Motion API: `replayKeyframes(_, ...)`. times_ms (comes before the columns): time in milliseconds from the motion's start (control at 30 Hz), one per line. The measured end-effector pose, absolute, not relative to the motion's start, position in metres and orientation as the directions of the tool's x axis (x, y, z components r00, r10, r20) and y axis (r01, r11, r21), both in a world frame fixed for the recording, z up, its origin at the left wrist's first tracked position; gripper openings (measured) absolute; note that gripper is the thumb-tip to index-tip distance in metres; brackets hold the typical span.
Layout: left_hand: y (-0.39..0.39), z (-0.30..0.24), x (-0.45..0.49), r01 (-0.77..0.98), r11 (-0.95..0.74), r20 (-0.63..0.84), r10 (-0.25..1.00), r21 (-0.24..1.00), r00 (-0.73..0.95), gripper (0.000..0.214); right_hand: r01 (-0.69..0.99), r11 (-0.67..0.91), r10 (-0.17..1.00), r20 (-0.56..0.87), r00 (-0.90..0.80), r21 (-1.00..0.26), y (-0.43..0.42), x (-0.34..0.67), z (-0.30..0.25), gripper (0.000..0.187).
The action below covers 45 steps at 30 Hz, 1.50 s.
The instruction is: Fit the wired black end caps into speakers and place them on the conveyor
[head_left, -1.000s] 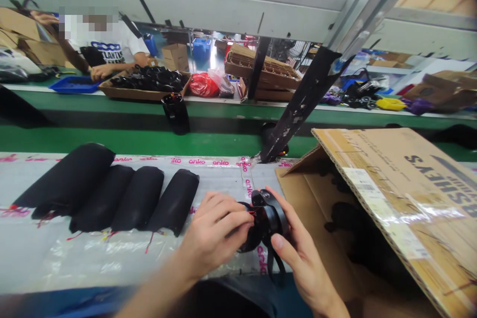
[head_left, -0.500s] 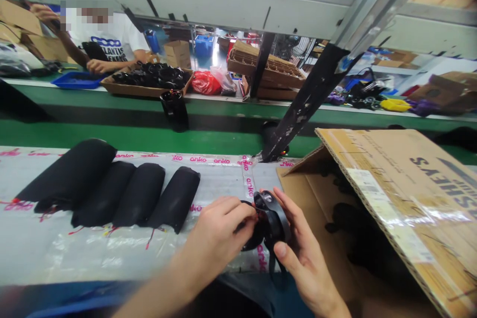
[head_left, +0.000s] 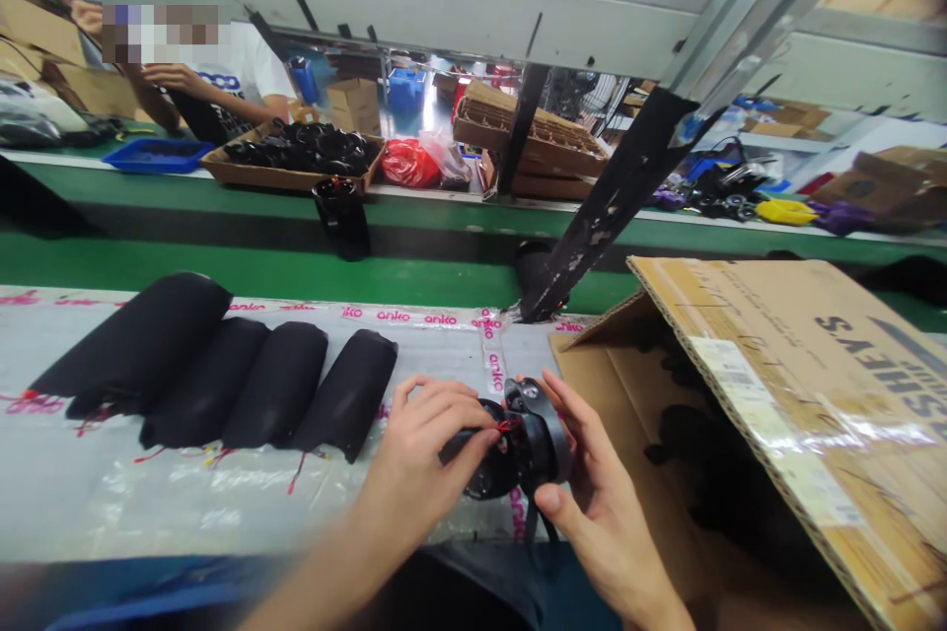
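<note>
Black round part [head_left: 529,449] held in the air between both hands, just over the front edge of the table, round axis running about left-right, slightly tilted. One black strap [head_left: 534,523] hangs down from it. One red wire [head_left: 507,425] shows at its top.

Left hand [head_left: 421,454]: fingers together, curled over the part, tips at the wire; can't tell if pinching it. Right hand [head_left: 611,513]: fingers wrapped round the far rim, thumb pressed on the lower side.

Left of the hands, on a plastic sheet [head_left: 148,513]: 4 black padded covers [head_left: 277,385] side by side, long axes tilted. Right: 1 open cardboard box [head_left: 776,385]. Across the line: 1 co-worker [head_left: 244,69], 1 tray of black parts [head_left: 237,175], 1 blue tray [head_left: 157,156], 1 black cup [head_left: 341,222].
</note>
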<state>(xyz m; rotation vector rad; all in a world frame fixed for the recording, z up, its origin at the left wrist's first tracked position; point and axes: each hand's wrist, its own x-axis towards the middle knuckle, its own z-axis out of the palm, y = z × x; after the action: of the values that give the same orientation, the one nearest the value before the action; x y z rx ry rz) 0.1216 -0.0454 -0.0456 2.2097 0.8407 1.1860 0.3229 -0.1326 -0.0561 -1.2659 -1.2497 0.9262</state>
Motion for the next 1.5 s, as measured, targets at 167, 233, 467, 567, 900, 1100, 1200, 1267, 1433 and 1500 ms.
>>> replayKeyframes(167,-0.053,-0.049,0.130,0.238,-0.665,0.541,0.727,0.708,0.423,0.022,0.153,0.124,0.975,0.149,0.167,-0.980,-0.134,0.326,-0.056,0.082)
replayKeyframes(233,-0.054,-0.051,0.133,0.247,-0.673,0.563,0.727,0.697,0.394,0.023,0.161,0.126,0.973,0.153,0.172,-0.979,-0.134,0.328,-0.056,0.082)
replayKeyframes(467,-0.057,-0.056,0.140,0.254,-0.721,0.633,0.690,0.645,0.352,0.015,0.150,0.145,0.975,0.167,0.147,-0.978,-0.135,0.334,-0.053,0.089)
replayKeyframes(567,-0.057,-0.059,0.138,0.206,-0.700,0.599,0.699,0.683,0.390,0.015,0.165,0.136,0.972,0.164,0.170,-0.977,-0.135,0.334,-0.055,0.087)
replayKeyframes(900,-0.060,-0.062,0.140,0.266,-0.611,0.540,0.788,0.746,0.294,0.025,0.292,0.133,0.981,0.168,0.101,-0.947,-0.137,0.332,-0.057,0.091)
replayKeyframes(1100,-0.058,-0.063,0.136,0.286,-0.389,0.289,0.897,0.876,0.335,0.018,0.384,0.120,0.989,0.144,0.032,-0.916,-0.134,0.335,-0.049,0.091)
replayKeyframes(1200,-0.057,-0.062,0.134,0.288,-0.304,0.172,0.899,0.908,0.403,0.021,0.397,0.096,0.994,0.107,0.007,-0.913,-0.132,0.338,-0.047,0.087)
replayKeyframes(1267,-0.058,-0.061,0.135,0.292,-0.282,0.127,0.882,0.914,0.454,0.025,0.405,0.086,0.995,0.098,0.008,-0.910,-0.132,0.339,-0.046,0.084)
replayKeyframes(1433,-0.062,-0.062,0.138,0.289,-0.292,0.131,0.874,0.912,0.468,0.027,0.473,0.143,0.990,0.114,-0.088,-0.869,-0.136,0.342,-0.041,0.086)
replayKeyframes(1500,-0.062,-0.064,0.138,0.256,-0.311,0.161,0.864,0.915,0.476,0.032,0.523,0.197,0.977,0.122,-0.175,-0.829,-0.137,0.342,-0.035,0.089)
